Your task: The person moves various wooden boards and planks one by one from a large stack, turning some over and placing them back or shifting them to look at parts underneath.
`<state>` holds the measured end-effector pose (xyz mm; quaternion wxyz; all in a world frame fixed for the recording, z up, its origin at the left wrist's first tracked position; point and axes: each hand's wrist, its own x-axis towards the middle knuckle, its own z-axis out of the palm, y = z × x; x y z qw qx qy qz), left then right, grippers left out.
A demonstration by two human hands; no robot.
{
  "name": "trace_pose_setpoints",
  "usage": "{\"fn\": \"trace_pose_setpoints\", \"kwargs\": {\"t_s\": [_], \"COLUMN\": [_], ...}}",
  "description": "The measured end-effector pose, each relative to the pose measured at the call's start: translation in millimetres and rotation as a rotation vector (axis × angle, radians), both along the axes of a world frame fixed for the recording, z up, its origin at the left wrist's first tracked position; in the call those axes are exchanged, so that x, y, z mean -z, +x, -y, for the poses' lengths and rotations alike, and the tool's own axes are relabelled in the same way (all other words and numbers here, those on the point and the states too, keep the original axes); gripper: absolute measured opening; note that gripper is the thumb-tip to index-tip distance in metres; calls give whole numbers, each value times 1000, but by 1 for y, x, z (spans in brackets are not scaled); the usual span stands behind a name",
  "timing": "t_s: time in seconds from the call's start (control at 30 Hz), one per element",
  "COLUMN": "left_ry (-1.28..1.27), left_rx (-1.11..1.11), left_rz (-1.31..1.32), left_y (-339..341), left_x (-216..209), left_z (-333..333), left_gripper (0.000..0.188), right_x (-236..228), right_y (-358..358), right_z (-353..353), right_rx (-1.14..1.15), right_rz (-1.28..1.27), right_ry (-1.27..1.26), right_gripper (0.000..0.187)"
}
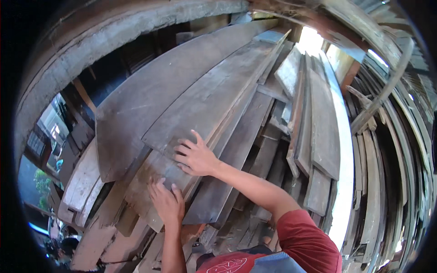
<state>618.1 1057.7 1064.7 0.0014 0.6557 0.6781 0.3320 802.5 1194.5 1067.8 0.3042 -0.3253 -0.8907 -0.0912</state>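
My right hand [198, 157] lies with spread fingers near the end of a long wide grey-brown plank [200, 100]. Its fingertips rest close to where that plank overlaps a worn lower board [145, 182]. Just below, my left hand [167, 200] is flat on this lower board, its fingers apart and pointing away from me. Neither hand is wrapped round anything. A second wide plank [145, 86] with an angled near end lies left of the first, edge to edge along a thin gap.
Several stacked boards [318, 123] rise on the right, beside narrow planks [378, 182] standing in a rack. A slanting pole [387, 91] crosses there. A concrete beam [91, 43] spans the upper left. Loose timber pieces [93, 241] lie at the lower left.
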Motion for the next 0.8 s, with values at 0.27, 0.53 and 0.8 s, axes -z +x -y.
{"fn": "trace_pose_setpoints", "kwargs": {"t_s": [0.27,0.53,0.8], "left_ry": [127,-2,-26], "left_rx": [122,-16,-30], "left_rz": [-94,-88,-107], "left_y": [11,9,3], "left_x": [-4,2,7], "left_z": [-4,1,1], "left_gripper": [35,31,38], "right_x": [-14,-39,-41], "right_y": [23,8,11], "right_z": [-30,-71,-67], "right_rx": [-487,-985,-895], "right_rz": [306,447,549], "right_ry": [120,-39,152], "right_gripper": [24,29,16]}}
